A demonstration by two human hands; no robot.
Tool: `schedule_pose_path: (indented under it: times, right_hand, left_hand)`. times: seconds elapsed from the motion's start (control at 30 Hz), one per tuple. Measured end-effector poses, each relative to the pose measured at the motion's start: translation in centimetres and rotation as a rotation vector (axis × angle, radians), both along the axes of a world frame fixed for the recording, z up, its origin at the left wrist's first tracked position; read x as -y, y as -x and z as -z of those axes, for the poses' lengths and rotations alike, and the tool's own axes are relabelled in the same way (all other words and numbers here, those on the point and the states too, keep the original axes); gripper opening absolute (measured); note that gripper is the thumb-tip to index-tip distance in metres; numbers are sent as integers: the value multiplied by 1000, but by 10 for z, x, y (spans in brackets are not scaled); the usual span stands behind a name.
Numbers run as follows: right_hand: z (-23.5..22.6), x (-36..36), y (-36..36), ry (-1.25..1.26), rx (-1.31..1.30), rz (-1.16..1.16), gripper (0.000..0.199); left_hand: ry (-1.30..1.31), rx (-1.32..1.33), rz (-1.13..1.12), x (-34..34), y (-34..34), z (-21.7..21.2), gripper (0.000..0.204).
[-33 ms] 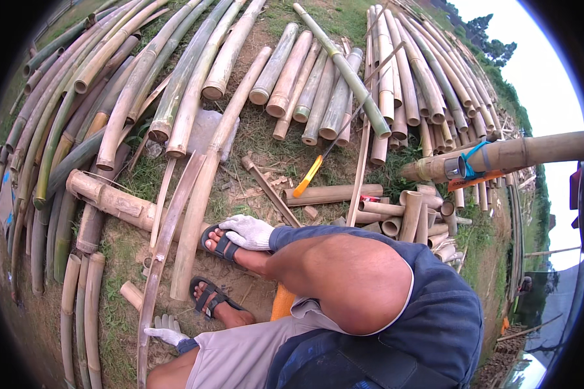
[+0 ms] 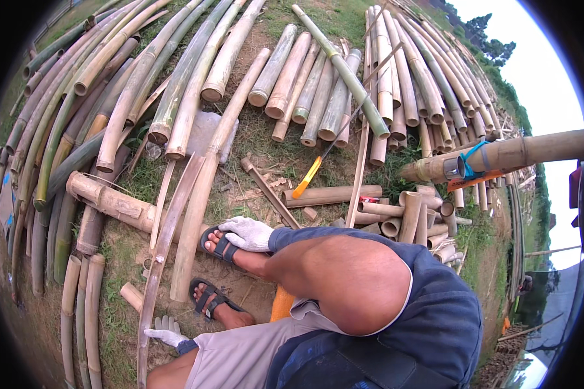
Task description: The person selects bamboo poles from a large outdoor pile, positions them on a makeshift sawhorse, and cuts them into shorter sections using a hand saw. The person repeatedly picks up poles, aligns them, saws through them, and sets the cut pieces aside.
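Pale knitted work gloves (image 2: 258,236) cover the person's right hand (image 2: 246,233) and left hand (image 2: 167,332) (the left one greyer along the fingers (image 2: 167,322)). The top (image 2: 431,288) is dark navy with long sleeves (image 2: 300,234), the shorts (image 2: 240,353) light grey, the open-toed sandals (image 2: 207,297) dark, with broad straps (image 2: 222,247).

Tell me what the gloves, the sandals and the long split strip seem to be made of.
Gloves: probably matte knitted fabric, mostly off-white and softly creased.
Sandals: dark, dull, flat straps, perhaps synthetic webbing or rubber; hard to tell.
Strip: most likely bamboo, brownish with a faint sheen; a pale joint mark suggests it.
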State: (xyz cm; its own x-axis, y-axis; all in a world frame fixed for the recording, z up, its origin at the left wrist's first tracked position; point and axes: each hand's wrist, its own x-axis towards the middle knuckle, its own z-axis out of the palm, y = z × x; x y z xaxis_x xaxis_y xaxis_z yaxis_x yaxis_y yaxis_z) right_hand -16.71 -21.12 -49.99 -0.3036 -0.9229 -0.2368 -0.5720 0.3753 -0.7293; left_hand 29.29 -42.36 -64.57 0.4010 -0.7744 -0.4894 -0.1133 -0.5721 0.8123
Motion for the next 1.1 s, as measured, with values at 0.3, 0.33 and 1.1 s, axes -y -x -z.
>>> schedule_pose_path:
  times: [0.3,0.33,1.1]
  right_hand:
    - [17,-2,14,12,29,8,52]
    - [18,0,15,3,23,0,52]
    - [-41,154,-5,635,-290,-414,33]
  left_hand:
    - [33,-46,-7,-10,-13,-29,74]
    - [41,-61,-19,-12,-14,-33,74]
    - [221,-82,744,72,143,-135,71]
